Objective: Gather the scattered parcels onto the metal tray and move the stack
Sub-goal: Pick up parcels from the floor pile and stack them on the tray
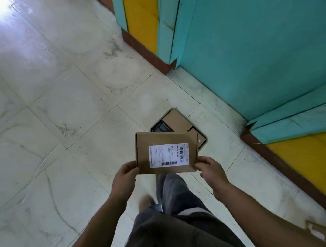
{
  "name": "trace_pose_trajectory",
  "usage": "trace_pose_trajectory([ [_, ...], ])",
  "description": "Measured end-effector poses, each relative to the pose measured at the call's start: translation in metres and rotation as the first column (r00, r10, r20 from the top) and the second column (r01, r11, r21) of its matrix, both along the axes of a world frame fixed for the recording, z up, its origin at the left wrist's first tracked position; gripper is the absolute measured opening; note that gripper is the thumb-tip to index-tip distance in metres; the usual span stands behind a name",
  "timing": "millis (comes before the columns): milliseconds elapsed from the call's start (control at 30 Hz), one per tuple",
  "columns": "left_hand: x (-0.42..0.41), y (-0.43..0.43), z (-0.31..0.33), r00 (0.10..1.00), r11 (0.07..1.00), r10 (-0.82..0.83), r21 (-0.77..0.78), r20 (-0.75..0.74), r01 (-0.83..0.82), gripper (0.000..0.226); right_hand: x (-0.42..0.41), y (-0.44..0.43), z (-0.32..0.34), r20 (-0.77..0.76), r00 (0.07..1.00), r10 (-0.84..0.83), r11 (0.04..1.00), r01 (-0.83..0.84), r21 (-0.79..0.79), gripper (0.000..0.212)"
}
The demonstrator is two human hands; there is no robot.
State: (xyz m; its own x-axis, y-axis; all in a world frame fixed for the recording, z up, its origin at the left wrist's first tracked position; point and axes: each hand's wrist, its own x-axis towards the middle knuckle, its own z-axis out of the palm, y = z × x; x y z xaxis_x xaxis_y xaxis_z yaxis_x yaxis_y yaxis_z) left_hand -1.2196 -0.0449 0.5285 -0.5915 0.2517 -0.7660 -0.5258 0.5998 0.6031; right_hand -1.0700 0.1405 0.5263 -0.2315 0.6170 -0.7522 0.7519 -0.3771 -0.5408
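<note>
I hold a flat brown cardboard parcel [164,141] with a white shipping label in front of me, above the floor. My left hand [124,177] grips its lower left corner and my right hand [210,168] grips its lower right corner. Beyond it on the floor lies a dark metal tray [159,127] with another brown parcel [175,120] lying on it. The held parcel hides most of the tray's near side.
The floor is pale marble tile [68,112]. A teal door [259,46] and yellow wall [319,159] with a brown skirting run along the right. Another blurred parcel [321,231] lies at the lower right corner. My legs and one foot [145,201] show below.
</note>
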Motion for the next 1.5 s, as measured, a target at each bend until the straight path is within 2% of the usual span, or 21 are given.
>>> trace_pose_trajectory([
  [100,-0.036,0.025,-0.013,0.996,0.995,-0.093,-0.045,0.003,0.093,0.032,-0.025,0.012,-0.017,0.022,0.998,-0.052,0.998,0.053,-0.037,0.026],
  [267,-0.095,0.068,-0.047,0.988,0.983,-0.156,-0.100,0.007,0.156,0.036,-0.072,0.032,-0.059,0.025,0.996,-0.085,0.990,0.088,-0.112,0.018],
  [433,-0.147,0.104,-0.087,0.960,0.959,-0.261,-0.090,0.099,0.270,0.024,-0.108,0.039,-0.101,0.106,0.972,-0.209,0.957,0.225,-0.184,0.018],
  [533,-0.177,0.126,-0.122,0.908,0.904,-0.400,-0.112,0.129,0.414,0.026,-0.128,0.046,-0.132,0.133,0.952,-0.275,0.936,0.297,-0.189,0.011],
  [600,-0.195,0.141,-0.149,0.873,0.865,-0.463,-0.139,0.150,0.482,0.037,-0.139,0.050,-0.159,0.155,0.939,-0.306,0.928,0.330,-0.172,0.009],
  [667,-0.210,0.154,-0.184,0.828,0.822,-0.525,-0.135,0.198,0.554,0.043,-0.150,0.053,-0.191,0.173,0.908,-0.382,0.897,0.409,-0.168,0.012],
  [833,-0.234,0.173,-0.270,0.753,0.771,-0.593,-0.068,0.286,0.633,0.035,-0.163,0.056,-0.279,0.216,0.843,-0.493,0.823,0.532,-0.200,0.026],
  [900,-0.239,0.179,-0.284,0.761,0.776,-0.583,-0.082,0.283,0.625,0.036,-0.168,0.058,-0.291,0.213,0.833,-0.511,0.812,0.549,-0.199,0.029],
  [1000,-0.241,0.193,-0.351,0.716,0.725,-0.636,-0.096,0.287,0.682,0.038,-0.167,0.064,-0.357,0.232,0.812,-0.536,0.785,0.580,-0.215,0.034],
  [1233,-0.233,0.227,-0.474,0.657,0.647,-0.711,-0.132,0.252,0.751,0.028,-0.156,0.077,-0.480,0.234,0.837,-0.495,0.814,0.541,-0.213,0.019],
  [1333,-0.225,0.233,-0.505,0.587,0.569,-0.761,-0.149,0.275,0.808,0.031,-0.147,0.081,-0.509,0.239,0.845,-0.479,0.829,0.525,-0.194,0.015],
  [1500,-0.219,0.242,-0.534,0.610,0.584,-0.722,-0.185,0.327,0.791,0.039,-0.141,0.081,-0.533,0.235,0.849,-0.474,0.826,0.520,-0.215,0.019],
])
